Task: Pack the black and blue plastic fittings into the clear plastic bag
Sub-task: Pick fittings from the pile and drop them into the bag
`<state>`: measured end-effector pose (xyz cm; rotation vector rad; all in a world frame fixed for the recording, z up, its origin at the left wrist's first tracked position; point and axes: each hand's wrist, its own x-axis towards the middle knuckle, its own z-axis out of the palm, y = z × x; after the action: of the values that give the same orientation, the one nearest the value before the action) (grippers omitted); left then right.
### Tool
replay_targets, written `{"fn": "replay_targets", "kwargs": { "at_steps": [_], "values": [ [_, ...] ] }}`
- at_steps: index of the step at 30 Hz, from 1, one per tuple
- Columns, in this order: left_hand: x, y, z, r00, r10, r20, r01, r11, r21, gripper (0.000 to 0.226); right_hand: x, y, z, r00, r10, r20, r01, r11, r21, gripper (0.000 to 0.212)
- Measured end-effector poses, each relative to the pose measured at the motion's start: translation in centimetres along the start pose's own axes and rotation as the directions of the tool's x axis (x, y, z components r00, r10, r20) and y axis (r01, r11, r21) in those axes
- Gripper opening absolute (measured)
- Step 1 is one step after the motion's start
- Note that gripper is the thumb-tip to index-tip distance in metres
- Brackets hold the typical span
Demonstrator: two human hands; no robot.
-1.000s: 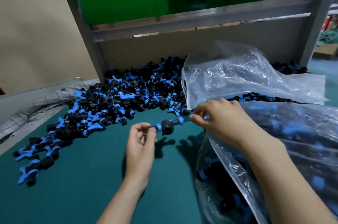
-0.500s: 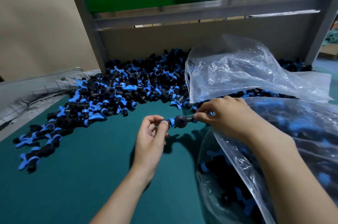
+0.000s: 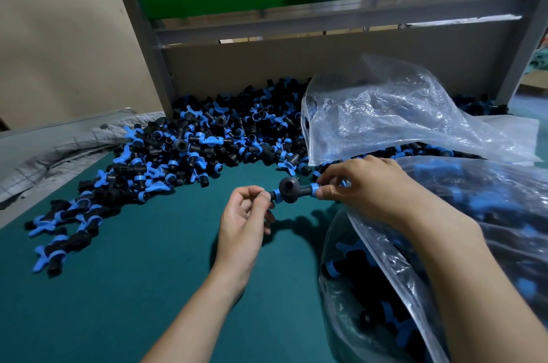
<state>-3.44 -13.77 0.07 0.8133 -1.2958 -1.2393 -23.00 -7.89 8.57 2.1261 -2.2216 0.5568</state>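
One black and blue fitting [image 3: 292, 192] is held in the air above the green tabletop [image 3: 133, 288], between both hands. The left hand [image 3: 243, 214] pinches its left end between thumb and fingertips. The right hand [image 3: 364, 187] pinches the blue collar at its right end. The clear plastic bag [image 3: 370, 273], partly filled, lies just right of the fitting, under the right forearm. The loose pile [image 3: 192, 152] lies behind, against the back board [image 3: 296, 66].

The step in hand appears to be transfer to the bag. Release the left pinch first. Carry the fitting to the bag's opening with the right hand and let go low, so the film is not punctured. Whether the mouth stands open cannot be told; verify before releasing.
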Motion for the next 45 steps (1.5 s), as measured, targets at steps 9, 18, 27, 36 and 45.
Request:
{"fn": "replay_targets", "kwargs": {
  "at_steps": [9, 18, 27, 36, 45],
  "values": [
    [0.0, 0.1, 0.0, 0.996, -0.087, 0.029, 0.087, 0.996, 0.003, 0.022, 0.1, 0.2, 0.3, 1.000, -0.018, -0.001, 0.018, 1.000, -0.010, 0.036],
    [-0.2, 0.2, 0.0, 0.994, -0.093, 0.053, 0.092, 0.996, 0.022, 0.041, 0.1, 0.5, 0.5, 1.000, -0.009, 0.012, 0.009, 1.000, -0.007, 0.039],
    [-0.3, 0.2, -0.3, 0.994, -0.021, 0.103, 0.023, 1.000, -0.018, 0.020, 0.0, 0.1, 0.1, 0.999, -0.012, 0.048, 0.013, 1.000, -0.025, 0.025],
    [-0.3, 0.0, -0.3, 0.992, 0.010, 0.123, -0.006, 1.000, -0.031, 0.010, -0.2, 0.1, 0.2, 0.999, -0.001, 0.038, 0.002, 0.999, -0.033, 0.017],
    [-0.1, -0.1, -0.3, 0.997, -0.015, 0.073, 0.019, 0.998, -0.059, 0.005, -0.6, -0.6, -0.3, 0.997, 0.024, 0.072, -0.020, 0.998, -0.055, 0.029]
  ]
}}
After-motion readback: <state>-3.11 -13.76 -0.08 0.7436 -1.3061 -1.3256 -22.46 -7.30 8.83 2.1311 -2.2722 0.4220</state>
